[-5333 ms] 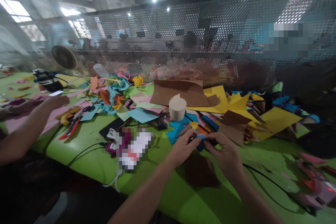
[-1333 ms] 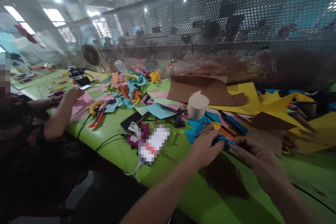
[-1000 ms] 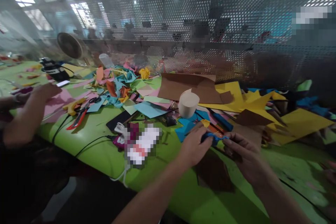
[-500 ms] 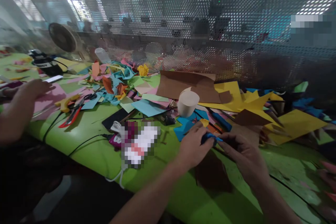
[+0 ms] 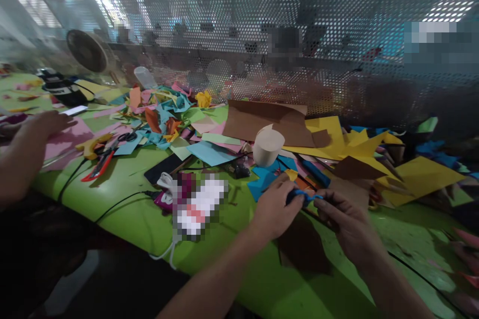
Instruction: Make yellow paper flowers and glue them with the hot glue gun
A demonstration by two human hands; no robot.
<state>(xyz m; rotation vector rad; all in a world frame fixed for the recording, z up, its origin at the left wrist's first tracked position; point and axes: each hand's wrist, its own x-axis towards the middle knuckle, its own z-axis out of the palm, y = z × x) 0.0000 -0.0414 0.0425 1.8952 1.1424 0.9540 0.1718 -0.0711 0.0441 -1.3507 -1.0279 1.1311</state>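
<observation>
Between my two hands is a small twisted piece of blue paper, its thin end stretching to the right. My left hand is closed around its thicker part, which the fingers partly hide. With thumb and fingertips, my right hand pinches the thin end. Below the hands a dark brown paper sheet lies on the green table. Just behind them are a flat blue paper piece and a rolled cream paper strip standing upright.
Another person's hand rests at the left over pink paper. A hot glue gun, a red cutter, scissors, a phone and a pixelated white object lie nearby. Paper scraps pile before a perforated metal screen.
My right hand has shifted slightly to the right, away from my left, and more of the thin blue end shows between them. My left hand stays almost in place.
</observation>
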